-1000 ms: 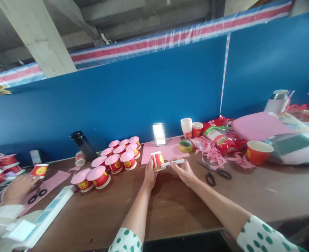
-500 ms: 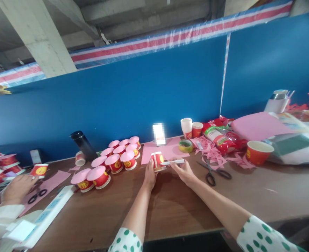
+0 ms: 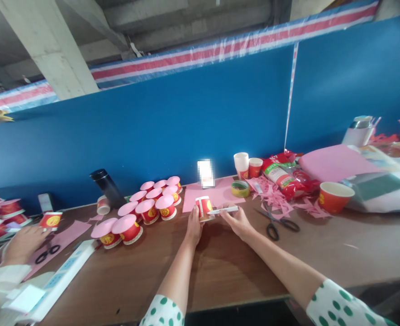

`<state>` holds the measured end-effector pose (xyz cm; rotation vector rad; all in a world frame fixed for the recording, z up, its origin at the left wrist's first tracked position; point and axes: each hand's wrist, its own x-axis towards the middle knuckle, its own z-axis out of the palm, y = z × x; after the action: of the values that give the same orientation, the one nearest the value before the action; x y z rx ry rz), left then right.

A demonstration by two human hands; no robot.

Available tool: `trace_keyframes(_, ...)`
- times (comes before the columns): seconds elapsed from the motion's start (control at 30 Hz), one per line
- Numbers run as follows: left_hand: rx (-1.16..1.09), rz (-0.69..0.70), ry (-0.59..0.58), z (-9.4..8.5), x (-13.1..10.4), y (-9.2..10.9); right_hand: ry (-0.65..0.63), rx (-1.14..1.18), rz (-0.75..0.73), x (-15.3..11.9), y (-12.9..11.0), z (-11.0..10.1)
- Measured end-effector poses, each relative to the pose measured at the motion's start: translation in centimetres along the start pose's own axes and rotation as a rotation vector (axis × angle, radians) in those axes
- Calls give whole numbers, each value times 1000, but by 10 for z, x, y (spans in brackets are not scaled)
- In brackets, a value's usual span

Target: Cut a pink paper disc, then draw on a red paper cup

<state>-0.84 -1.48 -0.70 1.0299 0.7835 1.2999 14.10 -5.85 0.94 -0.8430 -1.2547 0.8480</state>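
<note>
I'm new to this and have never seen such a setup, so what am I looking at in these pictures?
There is no robot here, just a person working bare-handed. One camera, worn on their head, looks forward and down, so every picture has that same viewpoint.

The left hand holds a small paper cup; the right hand holds a slim white pen-like stick close to it.

On the brown table, to the left, stand cups with pink discs on top. Near the middle are a pink sheet and a roll of tape; to the right lie black-handled scissors.

At the far left, another person's hand is beside a red cup.
</note>
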Motion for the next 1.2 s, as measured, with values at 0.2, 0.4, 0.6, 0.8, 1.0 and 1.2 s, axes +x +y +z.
trace_keyframes(0.2,-17,-4,14,1,-1,1,12,-4,-8,0,0,0)
trace_keyframes(0.4,-9,15,-8,2,-2,3,0,-6,19,0,-1,1)
trace_keyframes(0.6,17,19,8,4,-3,5,31,-23,-2,0,1,0)
trace_keyframes(0.8,16,17,25,5,-4,7,1,-12,5,0,1,0)
trace_keyframes(1.0,77,32,13,8,-8,13,28,-23,-9,0,-2,1)
trace_keyframes(1.2,84,38,19,9,-8,13,7,-9,24,0,-1,0)
